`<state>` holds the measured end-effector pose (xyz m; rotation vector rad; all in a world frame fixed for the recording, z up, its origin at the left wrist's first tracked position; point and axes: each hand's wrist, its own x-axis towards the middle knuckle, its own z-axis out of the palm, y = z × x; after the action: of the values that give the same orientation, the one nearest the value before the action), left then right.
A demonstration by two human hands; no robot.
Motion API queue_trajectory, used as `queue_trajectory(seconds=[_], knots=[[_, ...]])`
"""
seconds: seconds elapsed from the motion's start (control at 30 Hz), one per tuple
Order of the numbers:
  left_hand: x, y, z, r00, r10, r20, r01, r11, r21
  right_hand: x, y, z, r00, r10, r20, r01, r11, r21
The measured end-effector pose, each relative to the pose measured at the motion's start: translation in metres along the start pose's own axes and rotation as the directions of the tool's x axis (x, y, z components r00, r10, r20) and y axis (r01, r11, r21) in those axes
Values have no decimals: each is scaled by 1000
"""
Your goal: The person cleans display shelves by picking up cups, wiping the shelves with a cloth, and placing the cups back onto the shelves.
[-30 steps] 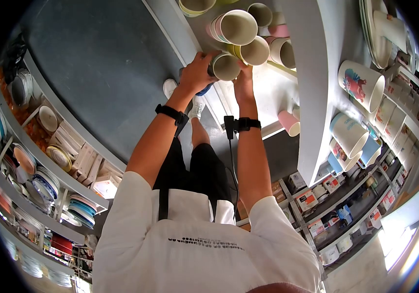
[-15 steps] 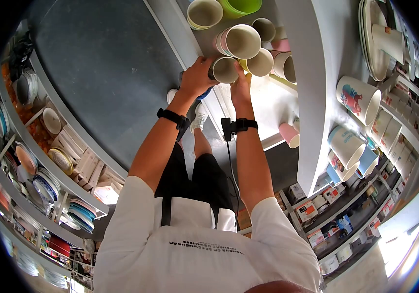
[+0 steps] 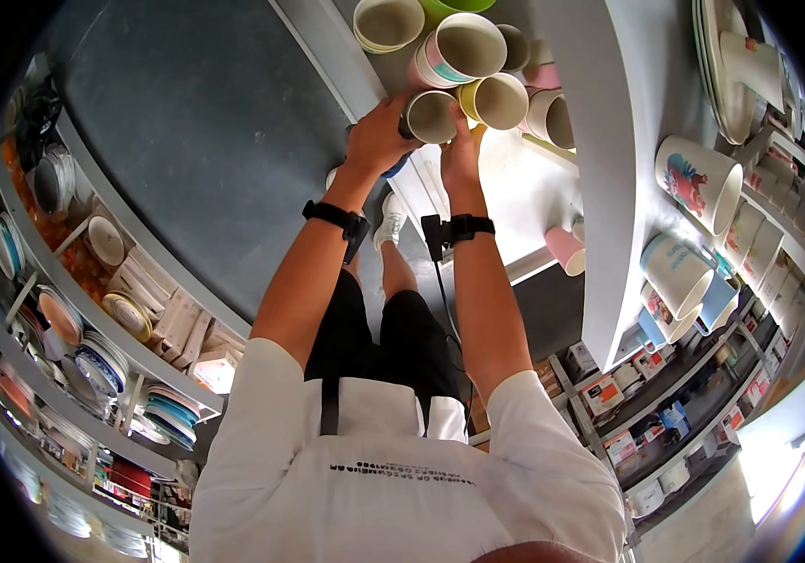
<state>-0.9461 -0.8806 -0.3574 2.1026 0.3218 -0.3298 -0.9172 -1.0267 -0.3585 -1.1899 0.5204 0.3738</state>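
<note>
Between my two hands stands a cup (image 3: 432,117) with a pale inside and a dark outer wall, at the shelf's front edge. My left hand (image 3: 382,139) wraps its left side. On its right side are the fingers of my right hand (image 3: 461,155), closed against the wall. A yellow cup stack (image 3: 499,101) stands just to the right of it. Directly behind is a stack of pink and white cups (image 3: 466,47). A pale cup stack (image 3: 388,22) and a green cup (image 3: 454,7) stand farther back.
A pink cup (image 3: 566,251) stands on the lower right of the white shelf (image 3: 515,192). An upper shelf (image 3: 606,188) juts out on the right, bearing a patterned cup (image 3: 699,184). Racks of plates (image 3: 102,361) line the left side. Dark floor (image 3: 196,141) lies left of my hands.
The view has shifted slightly. Both hands remain around the dark-walled cup, and my right fingers now sit higher along its right side than a second ago.
</note>
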Motion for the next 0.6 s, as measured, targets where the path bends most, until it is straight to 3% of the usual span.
queue_trajectory(seconds=[0.2, 0.27, 0.3, 0.33, 0.37, 0.4, 0.43, 0.47, 0.5, 0.6], knots=[[-3, 2, -1, 1000, -2, -13, 2, 999, -39, -22, 1, -7, 994, 90, -66, -98, 988, -123], [-4, 3, -1, 999, 1, -33, -3, 998, -61, -42, 5, -8, 947, 11, -320, -36, 997, -71], [-5, 5, -2, 1000, -14, -20, 13, 997, -75, -60, -1, 1, 920, -138, -366, 34, 961, -276], [-6, 5, -4, 1000, -29, -8, 29, 996, -87, -79, -13, 15, 880, -290, -377, 88, 878, -470], [-4, 3, -2, 999, -34, -18, 33, 995, -89, -93, -26, 25, 859, -452, -240, 234, 765, -600], [-3, -2, 3, 998, 20, -53, -24, 998, -66, -106, -44, 40, 789, -614, -21, 380, 515, -768], [-4, -6, 6, 994, 74, -81, -77, 996, -40, -109, -64, 56, 719, -677, 155, 497, 345, -797], [-5, -8, 6, 995, 68, -78, -72, 997, -40, -103, -77, 69, 629, -714, 307, 567, 152, -810], [-3, -8, 6, 995, 75, -72, -78, 996, -37, -92, -92, 85, 610, -693, 384, 607, 96, -789], [7, -12, 9, 999, 27, 25, -26, 999, -32, -46, -110, 101, 652, -561, 510, 467, -233, -853]])
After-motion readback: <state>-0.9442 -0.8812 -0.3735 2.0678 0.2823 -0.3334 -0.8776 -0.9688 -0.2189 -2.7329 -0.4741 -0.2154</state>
